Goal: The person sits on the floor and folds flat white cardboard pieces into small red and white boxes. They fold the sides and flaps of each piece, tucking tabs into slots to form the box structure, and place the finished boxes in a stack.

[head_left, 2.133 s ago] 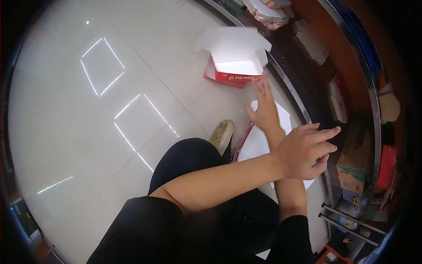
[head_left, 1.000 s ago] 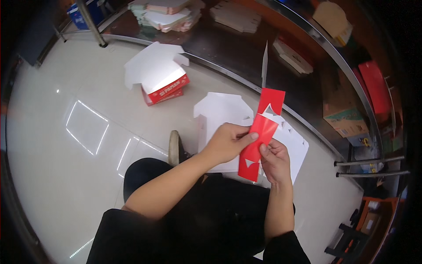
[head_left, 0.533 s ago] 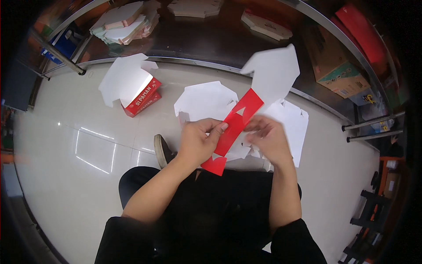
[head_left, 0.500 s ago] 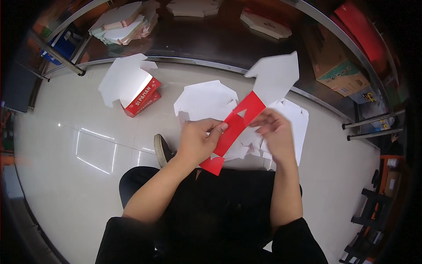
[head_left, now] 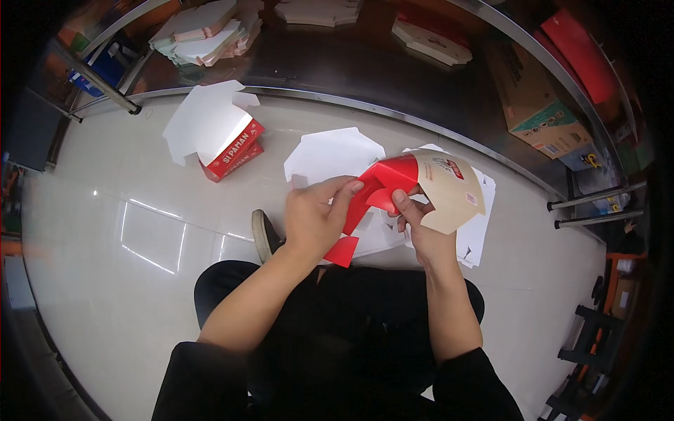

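Between my two hands is a partly folded cardboard food box (head_left: 397,170), red along its strip with a cream printed lid panel bending down on the right. My left hand (head_left: 312,217) pinches the red strip's left edge between thumb and fingers. My right hand (head_left: 421,221) grips a red flap near the lid panel, thumb on top and fingers partly hidden behind. Beneath the box, flat white box blanks (head_left: 333,156) lie spread on the floor. Two red boxes (head_left: 235,151) are stacked at the left, the upper one with its white lid raised.
A low metal shelf (head_left: 337,67) runs across the back. On it are stacks of flat blanks (head_left: 203,35) and a brown carton (head_left: 537,105). My dark shoe (head_left: 265,235) rests beside the blanks. A black rack (head_left: 597,337) stands at the far right.
The box's end panel has folded over, from its white inside showing to its cream printed side. My right hand has moved left and down and closed on a red flap. My left hand stays pinched.
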Demonstrator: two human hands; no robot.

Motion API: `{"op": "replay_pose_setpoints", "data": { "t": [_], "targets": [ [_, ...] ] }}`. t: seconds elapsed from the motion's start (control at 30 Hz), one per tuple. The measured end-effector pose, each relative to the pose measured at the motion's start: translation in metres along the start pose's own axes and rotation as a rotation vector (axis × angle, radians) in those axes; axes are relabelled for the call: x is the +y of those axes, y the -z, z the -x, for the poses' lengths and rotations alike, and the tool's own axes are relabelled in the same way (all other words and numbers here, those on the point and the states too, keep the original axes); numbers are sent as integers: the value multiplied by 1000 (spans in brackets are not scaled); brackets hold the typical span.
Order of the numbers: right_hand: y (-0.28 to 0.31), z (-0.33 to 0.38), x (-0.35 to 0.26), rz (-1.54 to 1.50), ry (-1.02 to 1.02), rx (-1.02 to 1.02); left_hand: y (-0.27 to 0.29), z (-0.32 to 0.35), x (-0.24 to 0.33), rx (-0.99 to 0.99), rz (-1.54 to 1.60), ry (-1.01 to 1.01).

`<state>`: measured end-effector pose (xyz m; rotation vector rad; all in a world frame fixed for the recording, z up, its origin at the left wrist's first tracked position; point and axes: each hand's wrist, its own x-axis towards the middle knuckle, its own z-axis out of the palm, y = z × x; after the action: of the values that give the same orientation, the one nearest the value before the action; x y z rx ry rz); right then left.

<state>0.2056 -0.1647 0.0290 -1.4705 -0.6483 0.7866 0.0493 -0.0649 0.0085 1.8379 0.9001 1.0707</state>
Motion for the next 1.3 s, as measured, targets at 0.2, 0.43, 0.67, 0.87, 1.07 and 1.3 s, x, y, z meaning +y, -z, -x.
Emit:
{"op": "replay_pose_setpoints", "data": {
  "t": [0.2,0.43,0.67,0.87,1.07,1.3],
  "targets": [
    [9,-5,8,-182,-12,-88,-7,5,-3,-113,55,-20],
    [10,-5,14,-330,186,-39,2,5,17,-254,11,31],
    [4,2,13,12,351,150,0,8,9,-12,-76,-272],
    [-7,12,16,-126,83,92,-1,6,7,74,-141,-392],
    [-19,16,15,-135,95,62,-7,9,9,91,-130,-380],
    [2,9,9,538,483,-105,8,-7,32,-207,98,-69]
  ]
}}
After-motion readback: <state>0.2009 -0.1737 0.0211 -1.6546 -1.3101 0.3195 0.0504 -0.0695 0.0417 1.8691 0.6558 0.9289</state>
